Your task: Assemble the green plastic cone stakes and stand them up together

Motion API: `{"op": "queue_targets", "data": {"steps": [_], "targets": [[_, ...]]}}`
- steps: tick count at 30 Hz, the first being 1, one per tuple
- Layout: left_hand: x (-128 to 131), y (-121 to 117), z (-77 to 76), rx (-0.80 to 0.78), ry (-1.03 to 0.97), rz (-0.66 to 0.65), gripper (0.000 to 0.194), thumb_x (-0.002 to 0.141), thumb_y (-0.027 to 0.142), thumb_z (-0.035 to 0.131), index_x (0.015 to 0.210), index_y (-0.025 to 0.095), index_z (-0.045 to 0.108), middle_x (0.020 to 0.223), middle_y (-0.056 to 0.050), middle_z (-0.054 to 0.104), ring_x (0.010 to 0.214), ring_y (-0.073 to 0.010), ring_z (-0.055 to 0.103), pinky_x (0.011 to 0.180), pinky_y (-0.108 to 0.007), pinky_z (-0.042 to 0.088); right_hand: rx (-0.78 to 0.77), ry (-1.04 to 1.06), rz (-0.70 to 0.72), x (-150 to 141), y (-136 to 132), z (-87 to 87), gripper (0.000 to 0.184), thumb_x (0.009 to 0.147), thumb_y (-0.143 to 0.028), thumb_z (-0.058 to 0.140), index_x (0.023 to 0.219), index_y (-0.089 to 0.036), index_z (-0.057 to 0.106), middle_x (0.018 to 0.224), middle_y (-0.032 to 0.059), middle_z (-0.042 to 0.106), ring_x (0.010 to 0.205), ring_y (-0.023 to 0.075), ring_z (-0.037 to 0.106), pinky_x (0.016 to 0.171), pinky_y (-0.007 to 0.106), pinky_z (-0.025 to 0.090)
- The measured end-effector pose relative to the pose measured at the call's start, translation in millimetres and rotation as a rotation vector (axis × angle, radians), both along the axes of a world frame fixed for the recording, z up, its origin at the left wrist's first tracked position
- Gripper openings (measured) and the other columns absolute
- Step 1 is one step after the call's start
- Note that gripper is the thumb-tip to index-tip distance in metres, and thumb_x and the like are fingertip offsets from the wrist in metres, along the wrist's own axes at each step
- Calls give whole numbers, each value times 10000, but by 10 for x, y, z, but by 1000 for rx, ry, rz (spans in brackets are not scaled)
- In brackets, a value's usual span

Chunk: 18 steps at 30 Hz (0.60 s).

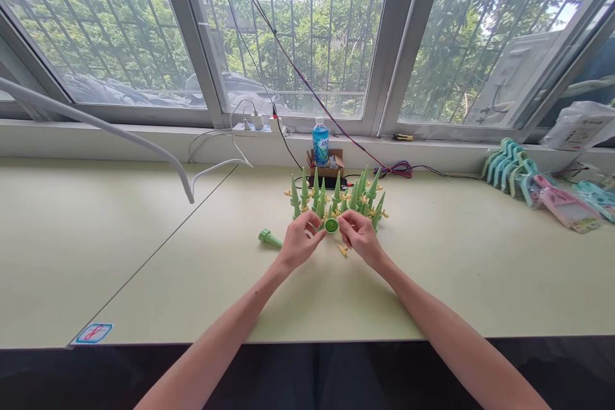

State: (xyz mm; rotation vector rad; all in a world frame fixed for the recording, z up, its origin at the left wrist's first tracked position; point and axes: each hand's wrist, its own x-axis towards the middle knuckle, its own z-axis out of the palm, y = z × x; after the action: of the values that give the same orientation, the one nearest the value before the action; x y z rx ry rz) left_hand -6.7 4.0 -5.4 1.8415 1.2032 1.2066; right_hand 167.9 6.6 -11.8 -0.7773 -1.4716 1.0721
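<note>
Between my hands is a green plastic plant watering spike (331,225), its round open end turned toward me. My left hand (302,237) has its thumb and fingers closed on the spike's left side. On the right side of the rim, my right hand (358,234) is pinched; what sits in its fingertips is too small to make out. A loose yellow valve (342,250) lies on the table just below the hands. Another green spike (270,238) lies on its side left of my left hand. Behind the hands stand several upright green spikes (336,189) with yellow valves attached.
A blue liquid bottle (320,142) stands in a small cardboard box (336,163) by the window sill. Coiled cables (396,169) lie behind the spikes. Wrapped hangers (512,170) and a pink packaged item (567,202) are at the right. A white curved tube (144,141) reaches over the left side.
</note>
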Motion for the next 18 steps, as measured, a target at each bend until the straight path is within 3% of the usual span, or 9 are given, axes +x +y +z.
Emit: {"op": "queue_targets", "data": {"steps": [3, 7, 11, 15, 18], "targets": [[-4, -1, 42, -279, -166, -112, 408, 816, 559, 583, 761, 156, 547, 732, -24, 557, 579, -116, 552, 421, -203, 435, 22, -9, -14, 2, 8, -10, 319, 879, -482, 583, 754, -196, 515, 528, -69, 391, 391, 68, 360, 363, 205, 283], [3, -15, 80, -570, -318, -297, 550, 795, 672, 539, 752, 124, 567, 778, -63, 591, 553, -104, 550, 420, -206, 425, 52, -42, -8, 4, 2, -24, 318, 893, -479, 570, 758, -195, 523, 510, -68, 387, 395, 70, 359, 380, 210, 278], [-4, -32, 95, -612, -381, -400, 510, 794, 634, 584, 834, 126, 590, 828, -61, 589, 569, -94, 553, 443, -202, 427, 50, -59, 8, 4, 2, -44, 327, 889, -498, 567, 763, -200, 519, 505, -69, 385, 400, 76, 366, 387, 213, 281], [-22, -38, 102, -595, -384, -410, 463, 811, 591, 598, 911, 139, 588, 866, -55, 568, 591, -89, 563, 445, -195, 423, 39, -67, 5, 6, 8, -58, 349, 865, -527, 586, 757, -205, 506, 512, -68, 386, 408, 80, 367, 388, 214, 293], [-25, -40, 103, -564, -390, -413, 432, 807, 562, 624, 906, 144, 580, 785, -14, 510, 594, -97, 573, 441, -197, 429, 29, -65, 10, 8, 1, -53, 346, 863, -518, 591, 748, -206, 496, 508, -72, 369, 405, 79, 356, 383, 213, 279]]}}
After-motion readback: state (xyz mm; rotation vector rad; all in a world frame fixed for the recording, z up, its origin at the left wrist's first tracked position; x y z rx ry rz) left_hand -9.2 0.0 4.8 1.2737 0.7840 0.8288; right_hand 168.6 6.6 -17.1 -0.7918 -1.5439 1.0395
